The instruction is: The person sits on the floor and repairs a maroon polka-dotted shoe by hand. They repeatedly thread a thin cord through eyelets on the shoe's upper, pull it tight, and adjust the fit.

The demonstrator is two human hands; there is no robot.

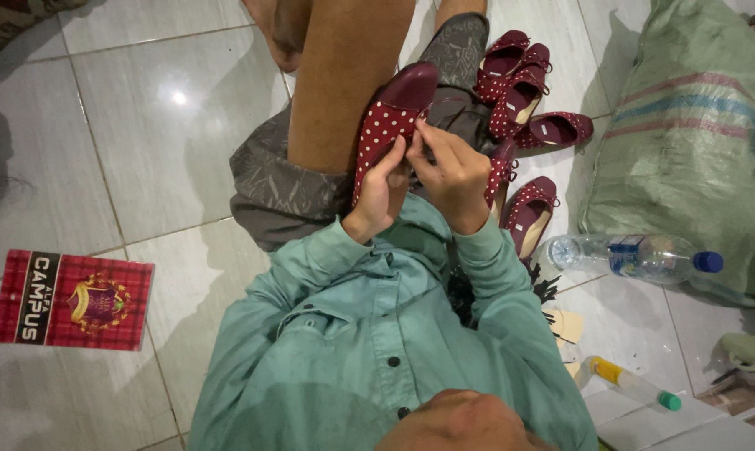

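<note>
A dark red flat shoe (391, 125) with white polka dots and a glossy maroon sole lies sole-side outward on the person's lap. The left hand (381, 190) wraps closed around its heel end; the right hand (451, 171) pinches what may be a strap at the shoe's edge. Matching shoes (523, 92) lie just beyond the held shoe.

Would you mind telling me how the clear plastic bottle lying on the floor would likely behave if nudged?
The plastic bottle lies on its side on glossy tiles, so it would probably roll. It looks nearly empty, so likely light. Its thin clear wall may dent when squeezed.
</note>
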